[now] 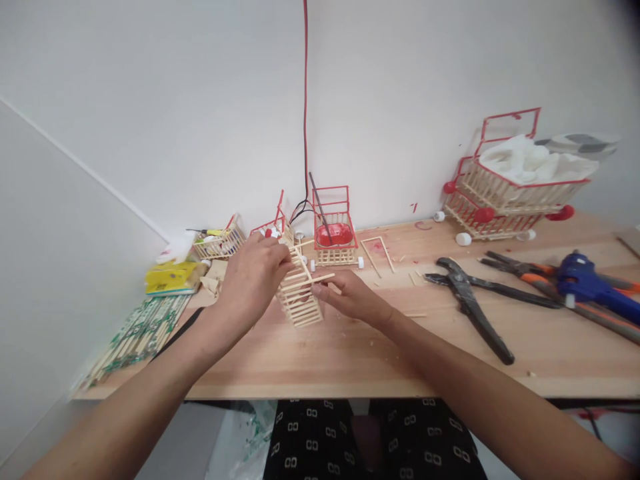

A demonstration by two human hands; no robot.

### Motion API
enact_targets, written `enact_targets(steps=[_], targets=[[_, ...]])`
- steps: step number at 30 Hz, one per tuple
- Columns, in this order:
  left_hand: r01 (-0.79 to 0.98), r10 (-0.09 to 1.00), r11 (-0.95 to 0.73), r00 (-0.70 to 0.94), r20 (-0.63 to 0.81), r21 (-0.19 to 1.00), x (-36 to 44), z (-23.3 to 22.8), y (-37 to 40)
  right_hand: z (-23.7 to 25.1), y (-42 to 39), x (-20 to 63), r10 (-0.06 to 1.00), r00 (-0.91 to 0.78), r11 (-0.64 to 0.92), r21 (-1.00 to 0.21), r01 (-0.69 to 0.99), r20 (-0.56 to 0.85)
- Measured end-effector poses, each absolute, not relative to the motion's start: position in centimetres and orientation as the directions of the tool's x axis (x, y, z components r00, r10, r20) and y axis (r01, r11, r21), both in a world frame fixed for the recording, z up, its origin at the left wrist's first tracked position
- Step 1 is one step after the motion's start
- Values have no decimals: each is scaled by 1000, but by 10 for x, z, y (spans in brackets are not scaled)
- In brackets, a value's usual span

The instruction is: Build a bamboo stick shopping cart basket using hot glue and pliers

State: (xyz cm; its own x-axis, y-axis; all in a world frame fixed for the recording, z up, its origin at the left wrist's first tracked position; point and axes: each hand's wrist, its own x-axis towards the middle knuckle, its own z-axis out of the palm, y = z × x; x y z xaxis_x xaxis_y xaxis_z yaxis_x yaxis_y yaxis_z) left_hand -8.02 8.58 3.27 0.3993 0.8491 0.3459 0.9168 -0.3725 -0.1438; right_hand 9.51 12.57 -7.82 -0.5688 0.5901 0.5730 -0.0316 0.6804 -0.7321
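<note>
Left hand clasped round a stick basket, right hand pinching a loose stick, above the table.

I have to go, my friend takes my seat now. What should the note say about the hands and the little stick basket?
Left hand grips the unpainted stick basket, tilted on the wooden table.
Right hand pinches a loose stick laid across the basket's side.
Done: the basket's slatted walls are built.
Left: it has no red paint and no wheels showing, unlike the small red-framed cart behind it.
Pliers and blue glue gun lie to the right.
</note>
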Motion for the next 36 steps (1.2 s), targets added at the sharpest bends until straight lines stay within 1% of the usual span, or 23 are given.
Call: enact_targets(steps=[8,16,20,27,36], targets=[[910,848,-365,413,332,-197,-78,34,84,-77,125,95,590,-582,676,-737,-23,559],[891,840,-380,446,310,-250,-77,35,84,-75,124,96,582,-594,662,-748,-50,555],[891,838,-380,445,315,-246,-76,35,84,-74,124,96,576,-594,662,-747,-64,561],[892,839,-380,444,315,-245,-77,35,84,-73,124,95,584,-604,658,-752,-39,542],[902,833,-365,427,351,-230,-81,31,84,-74,124,96,582,-596,668,-743,-37,553]])
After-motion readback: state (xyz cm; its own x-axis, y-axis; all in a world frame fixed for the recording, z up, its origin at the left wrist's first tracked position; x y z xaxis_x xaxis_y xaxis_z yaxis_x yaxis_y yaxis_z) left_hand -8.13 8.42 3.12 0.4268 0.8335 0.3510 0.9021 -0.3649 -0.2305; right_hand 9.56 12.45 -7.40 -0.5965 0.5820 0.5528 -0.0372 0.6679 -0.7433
